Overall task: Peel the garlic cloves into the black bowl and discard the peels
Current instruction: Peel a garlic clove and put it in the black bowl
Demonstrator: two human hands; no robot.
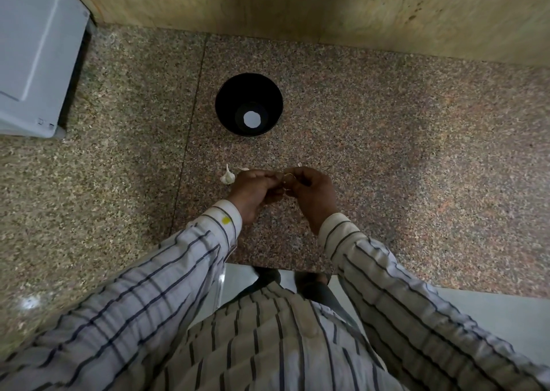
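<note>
A black bowl [248,104] stands on the speckled granite counter [387,152], a white round spot showing at its bottom. Closer to me, my left hand [255,192] and my right hand [311,192] meet fingertip to fingertip above the counter and pinch a small garlic clove [288,179] between them; most of the clove is hidden by the fingers. A white garlic piece [227,176] lies on the counter just left of my left hand. More white bits [299,164] peek out beyond the knuckles.
A white appliance [35,54] sits at the far left of the counter. A stone wall [297,3] rises behind the bowl. The counter's front edge [282,267] runs just below my wrists, with pale floor beyond it.
</note>
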